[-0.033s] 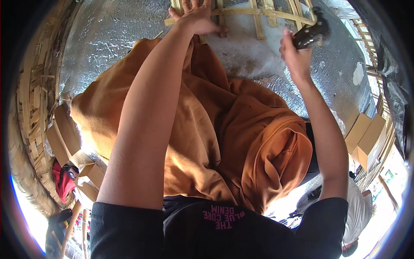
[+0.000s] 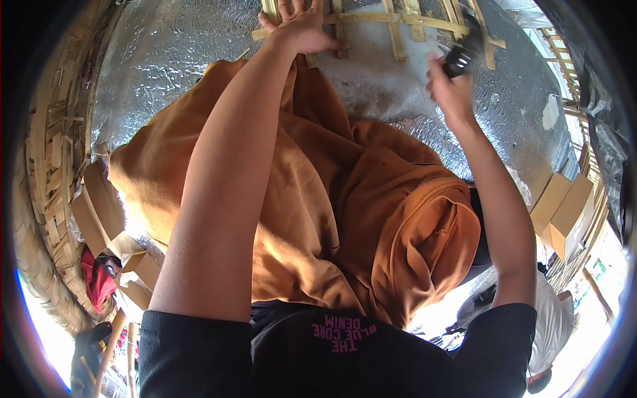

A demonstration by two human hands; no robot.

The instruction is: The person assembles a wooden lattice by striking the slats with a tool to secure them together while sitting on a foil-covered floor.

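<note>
I noted the left hand [image 2: 302, 30] lying flat, fingers spread, pressed on the pale bamboo-strip lattice [image 2: 398, 23] at the top of view, grasping nothing. The right hand [image 2: 451, 86] was clenched around a small dark tool [image 2: 461, 58], held just beside the lattice. The lattice rested against silver foil sheeting [image 2: 166, 60]. Orange cloth [image 2: 332, 219] draped below the forearms.

Pale bamboo lattice [image 2: 398, 23] lies flat against the silvery foil sheet [image 2: 166, 60], slats crossing near the top edge. A small black tool [image 2: 459, 58] sits tilted above its right side, partly blurred.
</note>
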